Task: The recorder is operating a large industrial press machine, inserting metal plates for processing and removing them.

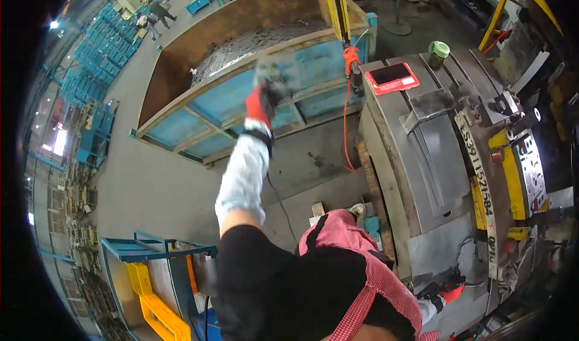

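Note:
My left hand, in a red and black glove, reaches far forward over the near side of a large blue-sided scrap bin. Motion smears its fingers, and a blurred greyish patch lies at their tips; whether they hold a piece I cannot make out. Down at the lower right, my right hand, gloved in red and black, is low over the grey metal machine bed. Its fingers look curled, with a thin metal end showing beside them; what they grip is mostly hidden. Flat grey sheet metal covers the bed ahead of it.
Grey scrap fills part of the bin. On the bed lie a red-framed dark tablet-like panel and a green-lidded jar. An orange hose hangs beside it. A blue-framed cart with yellow parts stands lower left. People are far off.

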`<state>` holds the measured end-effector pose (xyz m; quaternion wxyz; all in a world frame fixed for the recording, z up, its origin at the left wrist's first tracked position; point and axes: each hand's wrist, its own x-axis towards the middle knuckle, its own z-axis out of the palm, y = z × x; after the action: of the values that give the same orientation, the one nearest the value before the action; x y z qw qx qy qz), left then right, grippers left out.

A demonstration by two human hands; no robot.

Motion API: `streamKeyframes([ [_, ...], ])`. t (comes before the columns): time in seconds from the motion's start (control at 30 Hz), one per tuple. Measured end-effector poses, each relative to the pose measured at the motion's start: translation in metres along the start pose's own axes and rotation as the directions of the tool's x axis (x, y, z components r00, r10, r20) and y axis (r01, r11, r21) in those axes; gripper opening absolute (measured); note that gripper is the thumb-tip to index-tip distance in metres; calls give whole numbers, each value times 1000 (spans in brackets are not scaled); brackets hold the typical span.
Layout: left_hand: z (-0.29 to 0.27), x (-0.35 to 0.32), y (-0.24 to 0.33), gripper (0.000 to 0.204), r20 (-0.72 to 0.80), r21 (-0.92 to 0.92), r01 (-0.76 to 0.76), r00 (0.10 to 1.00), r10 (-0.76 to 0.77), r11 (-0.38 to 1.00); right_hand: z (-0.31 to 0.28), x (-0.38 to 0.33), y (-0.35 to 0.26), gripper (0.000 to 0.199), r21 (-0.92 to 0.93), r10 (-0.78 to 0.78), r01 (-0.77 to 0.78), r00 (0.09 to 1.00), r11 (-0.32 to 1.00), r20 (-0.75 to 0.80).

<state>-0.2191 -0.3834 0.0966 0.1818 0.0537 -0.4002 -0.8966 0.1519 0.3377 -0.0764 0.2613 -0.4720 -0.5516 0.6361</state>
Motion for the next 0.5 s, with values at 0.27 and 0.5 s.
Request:
streamKeyframes([
  [0.27,56,125,-11,28,475,861,-354,816,328,-366,38,17,-7,37,-195,-114,141,983,971,146],
  [0.5,132,-26,-192,26,317,725,17,879,-356,688,100,17,-12,34,-326,-147,198,974,924,173],
])
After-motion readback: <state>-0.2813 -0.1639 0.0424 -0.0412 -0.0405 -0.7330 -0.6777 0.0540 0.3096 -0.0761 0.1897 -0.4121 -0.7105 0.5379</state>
